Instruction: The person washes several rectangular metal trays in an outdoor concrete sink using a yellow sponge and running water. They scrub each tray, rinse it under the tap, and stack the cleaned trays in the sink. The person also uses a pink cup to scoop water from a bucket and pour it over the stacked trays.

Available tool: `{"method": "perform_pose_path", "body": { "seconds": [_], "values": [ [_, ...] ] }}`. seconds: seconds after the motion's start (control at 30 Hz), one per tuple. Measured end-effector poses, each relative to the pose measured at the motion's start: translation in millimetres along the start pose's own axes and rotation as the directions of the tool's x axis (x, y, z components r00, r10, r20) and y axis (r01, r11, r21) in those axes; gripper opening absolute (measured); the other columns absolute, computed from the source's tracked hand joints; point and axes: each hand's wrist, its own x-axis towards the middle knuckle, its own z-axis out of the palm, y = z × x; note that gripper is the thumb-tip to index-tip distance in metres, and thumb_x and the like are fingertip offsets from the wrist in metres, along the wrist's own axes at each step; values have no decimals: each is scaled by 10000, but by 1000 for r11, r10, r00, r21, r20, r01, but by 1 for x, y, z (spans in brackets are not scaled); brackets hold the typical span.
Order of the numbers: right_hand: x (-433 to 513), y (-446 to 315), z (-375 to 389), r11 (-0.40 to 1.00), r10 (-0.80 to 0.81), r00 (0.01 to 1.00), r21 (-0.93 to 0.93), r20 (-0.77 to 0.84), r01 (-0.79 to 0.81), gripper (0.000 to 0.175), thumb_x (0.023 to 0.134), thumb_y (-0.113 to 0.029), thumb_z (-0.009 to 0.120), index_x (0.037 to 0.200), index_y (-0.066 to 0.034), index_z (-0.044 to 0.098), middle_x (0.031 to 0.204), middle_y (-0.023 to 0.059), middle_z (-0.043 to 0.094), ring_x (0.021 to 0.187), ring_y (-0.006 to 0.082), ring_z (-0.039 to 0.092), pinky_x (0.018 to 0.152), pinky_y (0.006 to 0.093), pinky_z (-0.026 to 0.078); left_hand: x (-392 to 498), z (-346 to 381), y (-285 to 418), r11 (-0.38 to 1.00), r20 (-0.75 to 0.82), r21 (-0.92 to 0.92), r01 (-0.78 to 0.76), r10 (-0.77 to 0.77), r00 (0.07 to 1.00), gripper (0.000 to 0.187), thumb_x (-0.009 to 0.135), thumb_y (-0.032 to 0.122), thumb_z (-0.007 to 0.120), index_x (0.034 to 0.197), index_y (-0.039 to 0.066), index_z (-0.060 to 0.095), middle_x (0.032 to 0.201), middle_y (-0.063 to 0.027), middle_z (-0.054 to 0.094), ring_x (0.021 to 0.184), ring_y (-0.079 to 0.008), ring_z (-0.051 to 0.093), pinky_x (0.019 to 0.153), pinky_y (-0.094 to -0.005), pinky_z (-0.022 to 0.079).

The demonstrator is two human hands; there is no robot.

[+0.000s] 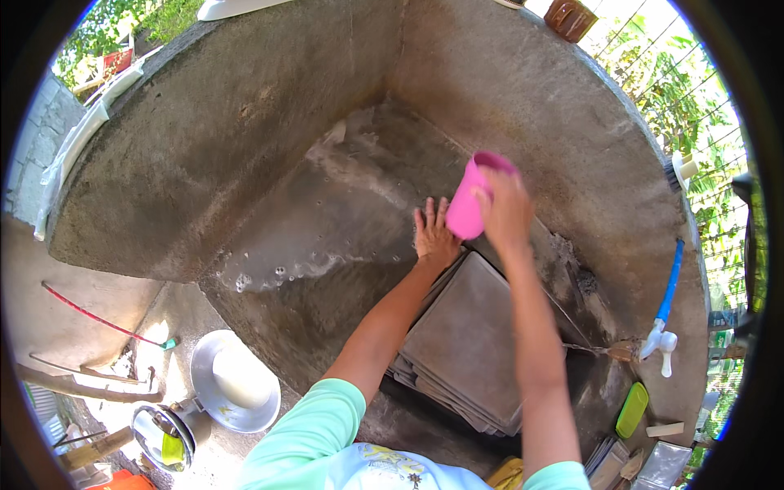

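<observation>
My right hand is closed around a pink plastic pitcher, which is tilted over the concrete basin. Close beside the pitcher's lower end, my left hand is spread, with nothing held in it. It seems to rest on the wet floor, though actual contact is hard to judge. Shallow water with foam lies across the basin floor, to the left of my hands. Beneath my forearms stands a stack of flat grey square slabs, their corners slightly out of line. My right forearm hides part of the stack.
Rough concrete walls rise around the basin. At right are a white plastic faucet on a blue pipe, a green plastic case and a brush. A metal basin stands lower left. A brown jar sits on the wall top.
</observation>
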Motion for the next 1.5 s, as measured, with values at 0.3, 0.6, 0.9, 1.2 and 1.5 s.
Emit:
{"method": "perform_pose_path", "body": {
  "seconds": [0.3,0.6,0.9,1.2,1.5],
  "values": [
    [-151,-63,0,940,192,979,298,-66,-164,171,738,-113,686,831,-15,582,763,122,539,766,327,498,693,418,406,-158,-1,-181,783,-209,-258,566,-618,758,758,903,473,445,1453,32,164,1517,-173,139,1407,-355,71,1131,-462,55],
    [-150,-60,-22,940,277,936,261,-218,-218,187,739,-96,702,820,8,570,750,136,530,759,326,489,695,425,398,-42,-12,-64,985,-153,-138,106,-127,980,709,875,521,475,1438,142,269,1508,-146,183,1396,-360,111,1112,-529,86],
    [-169,-72,-29,927,260,957,309,-128,-210,202,753,-125,704,830,4,569,744,121,526,758,319,489,689,421,400,-282,15,-283,738,-425,-80,670,-633,646,656,889,418,499,1384,18,339,1435,-213,317,1326,-387,280,1088,-468,208],
    [-191,-73,-47,925,250,959,325,-134,-196,197,753,-120,699,838,1,569,748,129,522,757,321,489,680,420,402,-337,-23,-90,973,-105,-195,121,-143,984,730,853,547,488,1417,114,321,1503,-146,206,1384,-392,143,1088,-576,105],
    [-205,-65,-52,937,215,968,307,-127,-167,196,750,-118,693,851,-8,567,754,119,519,757,317,486,674,424,398,-272,-45,-258,660,-239,-69,748,-739,630,645,899,368,492,1424,66,272,1514,-143,172,1393,-365,127,1100,-511,165]
  ]
}}
